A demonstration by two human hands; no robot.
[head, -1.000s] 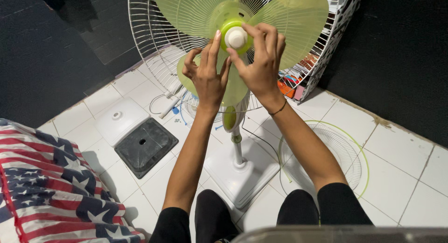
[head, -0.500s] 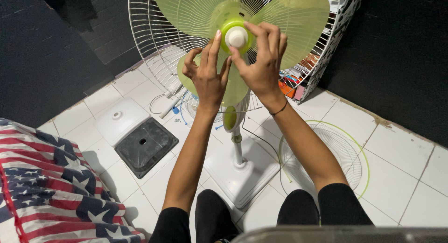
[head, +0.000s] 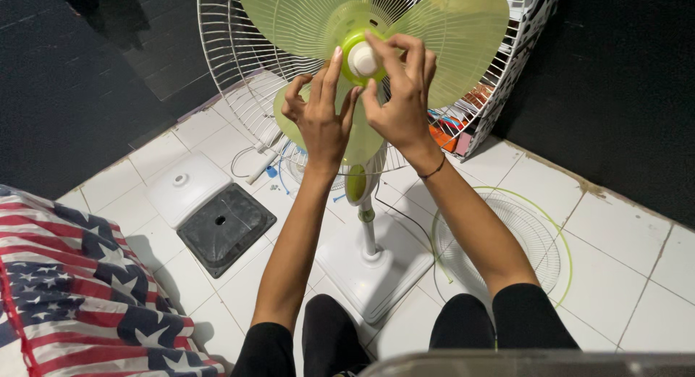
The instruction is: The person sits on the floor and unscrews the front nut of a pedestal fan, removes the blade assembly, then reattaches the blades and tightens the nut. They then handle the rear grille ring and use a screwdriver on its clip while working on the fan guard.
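Head view, looking down past both forearms to a stand fan [head: 369,225] on a white tiled floor [head: 622,275]. Right hand [head: 398,94] pinching the white cap [head: 362,58] at the hub of the green blade [head: 456,29], fingertips [head: 376,47] closed round it from the right and above. Left hand [head: 318,116] pressed against the lower blade and hub just left of the cap, fingers half curled, gripping nothing that can be made out for certain. Cap directly ahead of the hands at chest height, its axis pointing back toward the camera; right hand on it, left hand just beside. Rear grille [head: 239,65] mounted behind the blade. Front grille [head: 514,239] lying flat on the tiles to the right of the fan's base [head: 376,275], well apart from the hands. Dark square plate [head: 224,228] and white square cover [head: 181,189] on the tiles to the left. Striped and starred cloth [head: 72,297] at lower left. Patterned box [head: 507,80] behind the fan against the dark wall.
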